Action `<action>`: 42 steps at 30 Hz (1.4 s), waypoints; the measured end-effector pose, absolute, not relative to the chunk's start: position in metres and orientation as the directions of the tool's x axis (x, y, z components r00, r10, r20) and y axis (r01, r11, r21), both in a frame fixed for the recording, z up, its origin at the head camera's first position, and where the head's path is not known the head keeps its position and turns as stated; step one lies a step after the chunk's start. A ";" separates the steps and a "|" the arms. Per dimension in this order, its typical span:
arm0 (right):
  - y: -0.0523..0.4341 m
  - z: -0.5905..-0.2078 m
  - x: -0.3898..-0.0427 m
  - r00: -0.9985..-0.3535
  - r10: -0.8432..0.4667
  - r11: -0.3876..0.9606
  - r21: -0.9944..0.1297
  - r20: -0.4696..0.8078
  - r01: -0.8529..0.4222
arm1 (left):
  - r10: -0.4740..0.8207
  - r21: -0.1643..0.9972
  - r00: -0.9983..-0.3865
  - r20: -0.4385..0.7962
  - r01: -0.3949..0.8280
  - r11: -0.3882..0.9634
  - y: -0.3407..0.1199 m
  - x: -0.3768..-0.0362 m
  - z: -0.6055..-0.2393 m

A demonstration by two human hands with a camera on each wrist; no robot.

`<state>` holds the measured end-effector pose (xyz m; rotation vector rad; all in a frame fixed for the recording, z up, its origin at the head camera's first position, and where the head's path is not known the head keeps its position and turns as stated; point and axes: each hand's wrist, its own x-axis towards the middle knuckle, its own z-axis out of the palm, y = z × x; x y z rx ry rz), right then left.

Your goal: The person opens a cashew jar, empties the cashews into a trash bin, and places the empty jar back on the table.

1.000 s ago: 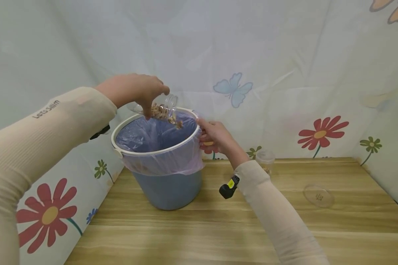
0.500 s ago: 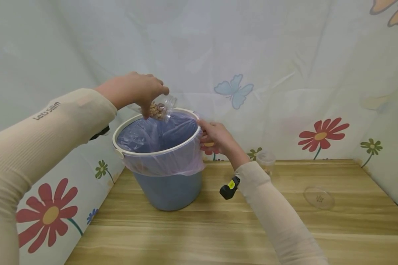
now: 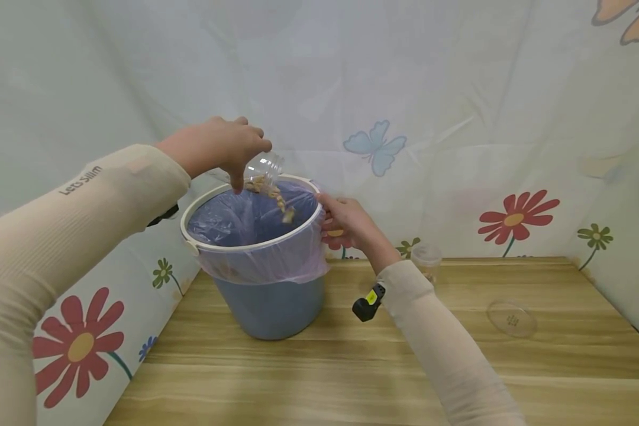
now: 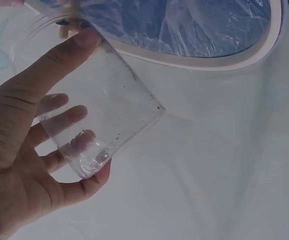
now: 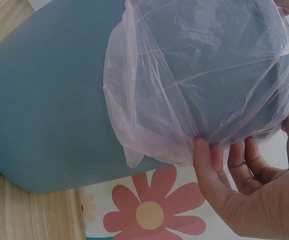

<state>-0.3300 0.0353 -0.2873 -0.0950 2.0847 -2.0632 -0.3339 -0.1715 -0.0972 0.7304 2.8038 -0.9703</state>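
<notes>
Clear plastic jar (image 3: 263,168) tipped mouth-down over blue bin (image 3: 268,305), left hand (image 3: 215,148) fingers wrapped round it, brown bits (image 3: 279,201) falling into the pink-lined opening. Right hand (image 3: 346,222) fingers curled against the liner (image 5: 149,125) at bin's right rim. Bin sits far left on wooden table (image 3: 351,367). Small clear cup (image 3: 426,260) and clear lid (image 3: 511,318) to the right.
</notes>
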 end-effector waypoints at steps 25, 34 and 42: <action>0.034 -0.288 -0.332 -0.979 -0.182 0.031 -0.995 -0.094 0.090 | 0.545 -0.687 -0.825 -0.147 0.482 0.544 -0.176 -0.334 -0.103; 0.034 -0.287 -0.331 -0.978 -0.188 0.039 -0.995 -0.094 0.088 | 0.489 -0.602 -0.858 -0.156 0.475 0.642 -0.180 -0.333 -0.104; 0.037 -0.284 -0.330 -0.976 -0.188 0.037 -0.994 -0.108 0.103 | 0.652 -0.737 -0.744 -0.148 0.522 0.429 -0.182 -0.332 -0.109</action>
